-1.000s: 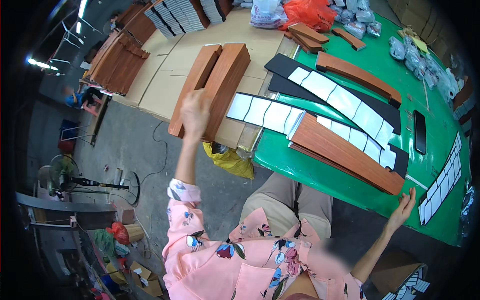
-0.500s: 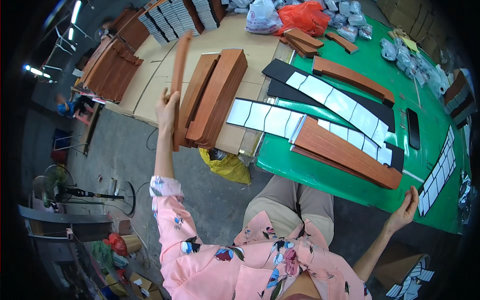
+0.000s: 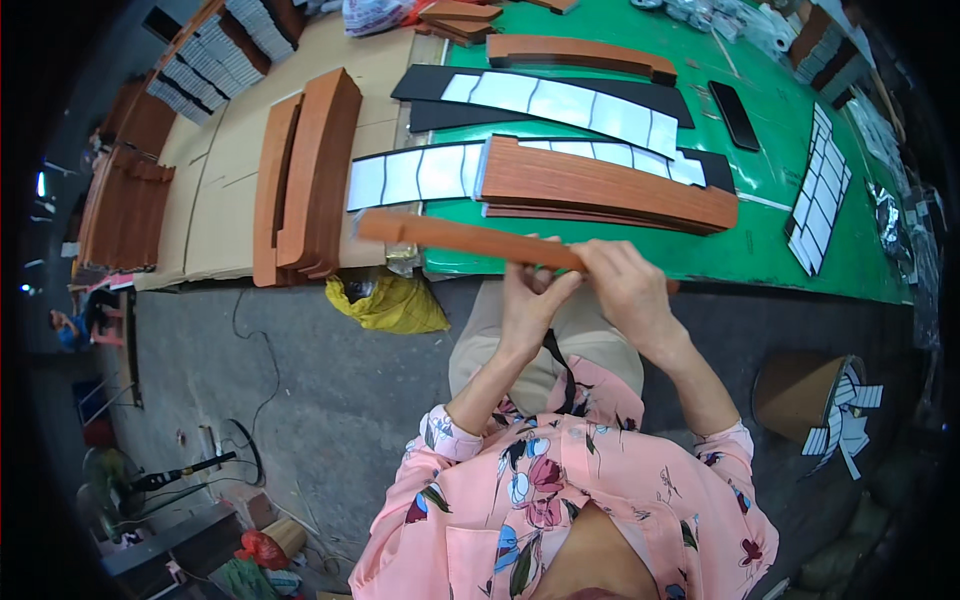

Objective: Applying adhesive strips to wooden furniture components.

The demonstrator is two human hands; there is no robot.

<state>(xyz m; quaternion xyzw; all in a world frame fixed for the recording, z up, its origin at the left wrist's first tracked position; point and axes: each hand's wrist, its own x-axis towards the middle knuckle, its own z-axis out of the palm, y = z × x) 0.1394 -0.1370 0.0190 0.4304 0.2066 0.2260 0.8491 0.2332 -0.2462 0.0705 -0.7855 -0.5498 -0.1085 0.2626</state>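
A reddish-brown wood-look board [image 3: 455, 240], long and slim with a stepped end, is held edge-up across my lap at the table's front edge. My left hand [image 3: 530, 308] grips it from below near its right part, thumb up. Closed over its right end is my right hand [image 3: 632, 298]; the fingers partly hide that end. Just beyond lies a small pile of similar boards [image 3: 610, 185], over a black strip with white patches [image 3: 410, 175]. A second black strip with white patches [image 3: 570, 110] rests farther back. To the left stands a taller stack of brown boards [image 3: 320, 165].
A black phone [image 3: 735, 115] and a sheet of white pieces [image 3: 820, 190] lie on the green table [image 3: 770, 255]. A curved brown board [image 3: 580, 55] is at the back. Below are a yellow bag [image 3: 390, 305] and a bin with white scraps [image 3: 800, 395].
The board has come from above the left stack to in front of me, turning nearly level. My right hand has moved in from the right and taken hold of it. The view has shifted.
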